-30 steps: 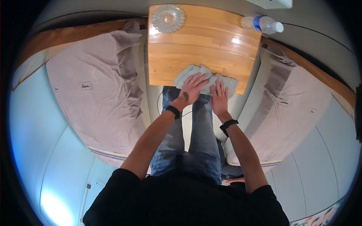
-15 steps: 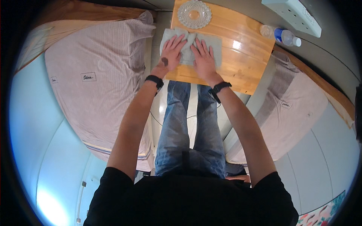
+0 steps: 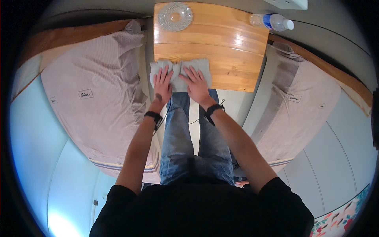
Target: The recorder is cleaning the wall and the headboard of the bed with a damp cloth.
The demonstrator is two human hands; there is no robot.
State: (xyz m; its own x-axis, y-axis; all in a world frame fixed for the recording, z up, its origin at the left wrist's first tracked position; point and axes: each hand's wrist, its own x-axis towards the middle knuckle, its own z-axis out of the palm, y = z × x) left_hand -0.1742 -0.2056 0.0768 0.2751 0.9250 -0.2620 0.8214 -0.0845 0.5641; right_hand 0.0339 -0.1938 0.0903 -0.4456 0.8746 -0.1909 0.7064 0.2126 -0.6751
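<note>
A folded grey cloth [image 3: 203, 71] lies on the near edge of a wooden table [image 3: 233, 53], toward its left corner. My left hand [image 3: 162, 83] rests flat on the cloth's left part, fingers stretched forward. On the right part of the cloth lies my right hand [image 3: 196, 85], its fingers spread and pressing down. Between the two hands the cloth is bunched in a ridge. A round patterned glass dish [image 3: 164, 19] stands at the table's far left corner, beyond both hands.
A clear plastic bottle [image 3: 277, 22] with a blue label is at the table's far right. Fabric-covered seats, one on the left [image 3: 98, 114] and one on the right [image 3: 304, 79], flank the table. A white power strip [image 3: 290, 3] shows at the top edge.
Both hands have drawn the cloth across the table toward me, to its near edge. My view has shifted, so the dish and bottle appear farther left.
</note>
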